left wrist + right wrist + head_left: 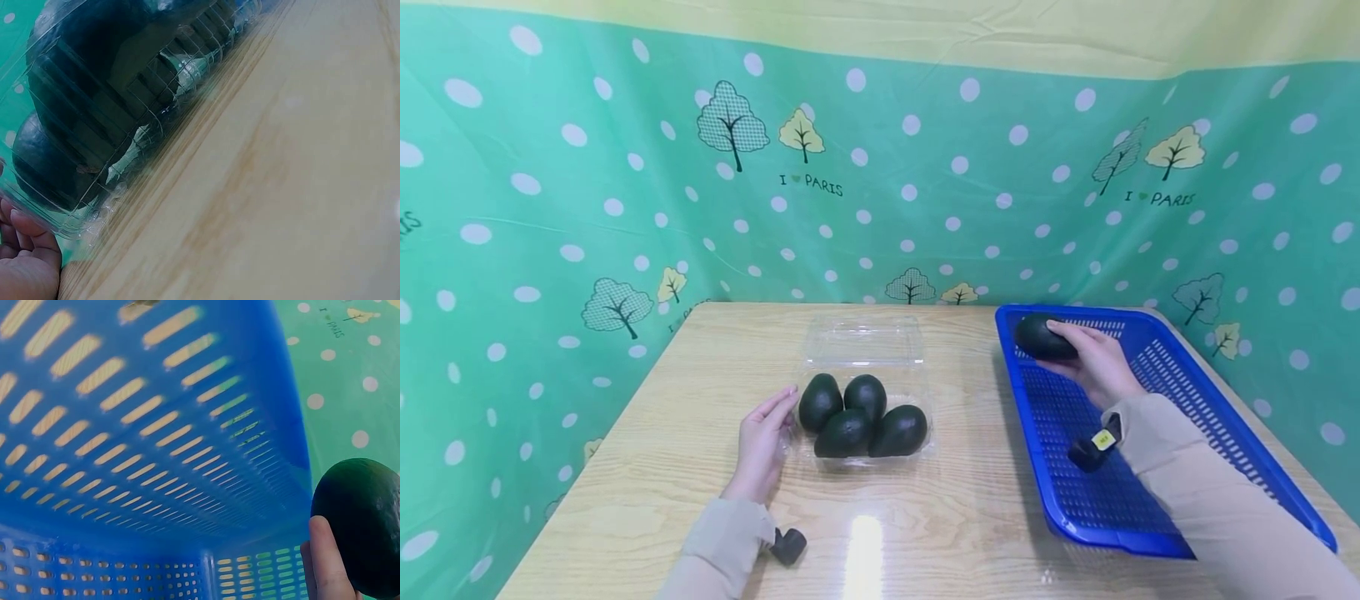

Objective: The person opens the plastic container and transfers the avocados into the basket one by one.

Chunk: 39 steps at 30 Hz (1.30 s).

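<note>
Near on the table (955, 533), the left hand (760, 450) touches the left side of the clear box (863, 340), fingers a bit bent, though I can't tell if they pinch it, and four dark avocados (844, 433) sit together inside, just beside the fingertips. Farther off to the right, the right hand (1101, 364) grips one more avocado (1039, 337) over the far left corner of the blue basket (1048, 433), thumb on top, with its big end poking out past the fingertips. Behind it all hangs a green dotted curtain (936, 187).

Right sleeve (1210, 492) hides part of basket (1097, 537); right wrist view cuts off held avocado (362, 525).
</note>
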Tool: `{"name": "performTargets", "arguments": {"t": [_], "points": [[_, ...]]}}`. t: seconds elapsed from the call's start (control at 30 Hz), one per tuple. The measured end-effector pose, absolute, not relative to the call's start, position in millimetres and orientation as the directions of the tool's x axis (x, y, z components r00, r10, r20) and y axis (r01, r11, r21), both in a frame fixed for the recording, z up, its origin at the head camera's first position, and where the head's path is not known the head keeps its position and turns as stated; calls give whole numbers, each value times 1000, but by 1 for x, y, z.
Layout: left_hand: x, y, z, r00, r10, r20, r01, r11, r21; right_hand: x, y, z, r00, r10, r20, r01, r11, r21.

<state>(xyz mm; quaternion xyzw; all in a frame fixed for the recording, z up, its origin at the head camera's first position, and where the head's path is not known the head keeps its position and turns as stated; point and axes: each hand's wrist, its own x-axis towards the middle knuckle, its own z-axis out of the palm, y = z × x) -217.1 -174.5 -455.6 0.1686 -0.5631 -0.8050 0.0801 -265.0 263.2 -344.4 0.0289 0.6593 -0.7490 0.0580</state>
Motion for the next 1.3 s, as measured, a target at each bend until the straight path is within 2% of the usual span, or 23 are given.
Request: {"name": "performTargets", "arguments": {"t": [0.7,1.3], "points": [[-217,-175,-456,-934,-310,-176,-61,-349,935,-266,268,-352,-989,-49,-138,144,-141,-980],[-217,-175,-457,-934,-310,-179,-68,-337,939,-272,269,-358,-980,-32,-196,197,-36,-980]]}}
